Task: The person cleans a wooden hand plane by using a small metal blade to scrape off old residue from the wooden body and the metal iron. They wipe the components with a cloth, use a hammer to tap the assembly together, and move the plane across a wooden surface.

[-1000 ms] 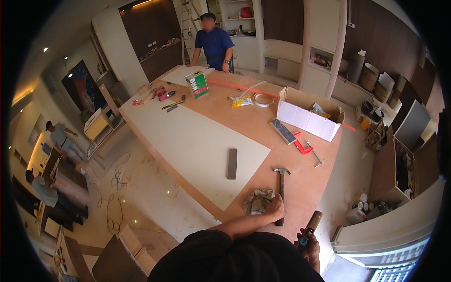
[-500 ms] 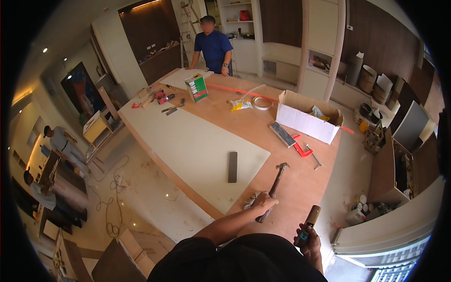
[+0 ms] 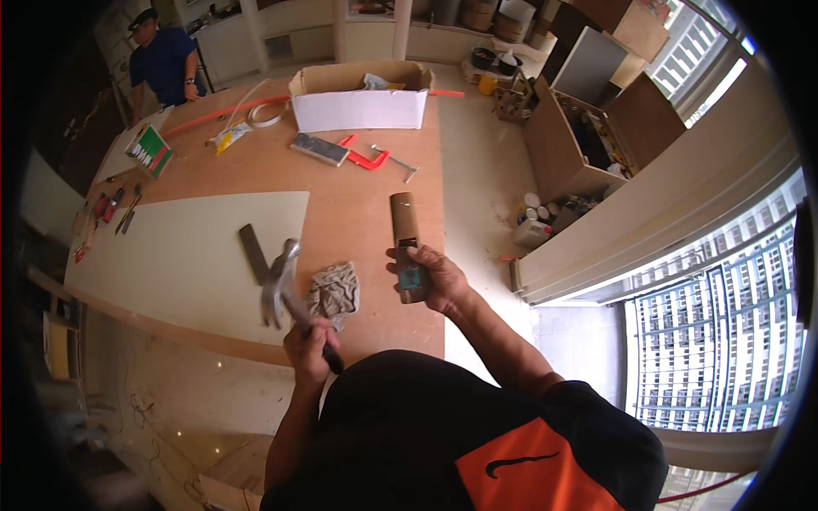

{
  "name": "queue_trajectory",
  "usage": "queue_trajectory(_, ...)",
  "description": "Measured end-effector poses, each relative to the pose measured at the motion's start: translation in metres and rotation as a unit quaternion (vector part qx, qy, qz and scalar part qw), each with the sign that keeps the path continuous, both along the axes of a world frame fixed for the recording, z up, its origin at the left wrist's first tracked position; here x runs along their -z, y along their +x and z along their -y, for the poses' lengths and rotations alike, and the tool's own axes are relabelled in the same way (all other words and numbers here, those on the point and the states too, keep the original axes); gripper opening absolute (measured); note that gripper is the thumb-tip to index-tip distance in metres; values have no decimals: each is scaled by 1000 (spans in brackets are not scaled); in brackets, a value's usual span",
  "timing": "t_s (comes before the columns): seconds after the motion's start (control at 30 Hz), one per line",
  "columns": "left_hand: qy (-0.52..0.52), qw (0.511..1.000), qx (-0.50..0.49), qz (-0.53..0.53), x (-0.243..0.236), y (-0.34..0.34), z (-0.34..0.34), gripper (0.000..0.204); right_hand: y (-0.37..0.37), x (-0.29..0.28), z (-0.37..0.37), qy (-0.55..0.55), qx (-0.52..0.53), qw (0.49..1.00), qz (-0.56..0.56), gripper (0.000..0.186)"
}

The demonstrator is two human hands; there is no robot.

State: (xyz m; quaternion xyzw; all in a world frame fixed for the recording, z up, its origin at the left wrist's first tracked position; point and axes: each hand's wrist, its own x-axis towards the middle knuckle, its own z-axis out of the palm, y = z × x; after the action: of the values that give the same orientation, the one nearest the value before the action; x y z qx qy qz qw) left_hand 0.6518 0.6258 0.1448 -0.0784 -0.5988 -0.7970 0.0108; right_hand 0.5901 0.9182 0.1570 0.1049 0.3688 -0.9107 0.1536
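Hammer now lifted off the plywood bench, left hand fingers wrapped tight round its handle; right hand brought a brown block up, gripped at its near end (long axis pointing away). Hammer head sits left of block, w/ crumpled rag between.

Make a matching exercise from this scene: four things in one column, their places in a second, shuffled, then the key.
Things:
1. steel claw hammer
2. brown rectangular block
3. crumpled grey rag
4. red metal clamp

Places:
A. on the workbench, between the two hands
B. in the right hand
C. near the open cardboard box
D. in the left hand

Pairs: 1-D, 2-B, 3-A, 4-C
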Motion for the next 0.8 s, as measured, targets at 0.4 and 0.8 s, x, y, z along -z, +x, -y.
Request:
queue_trajectory(0.4,-240,961,50,-130,-32,35,-8,36,5,-11,-12,-9,6,1000,-19,52)
queue_trajectory(0.8,-512,817,18,-266,-43,0,-6,45,13,-30,-8,82,-22,995,-52,51)
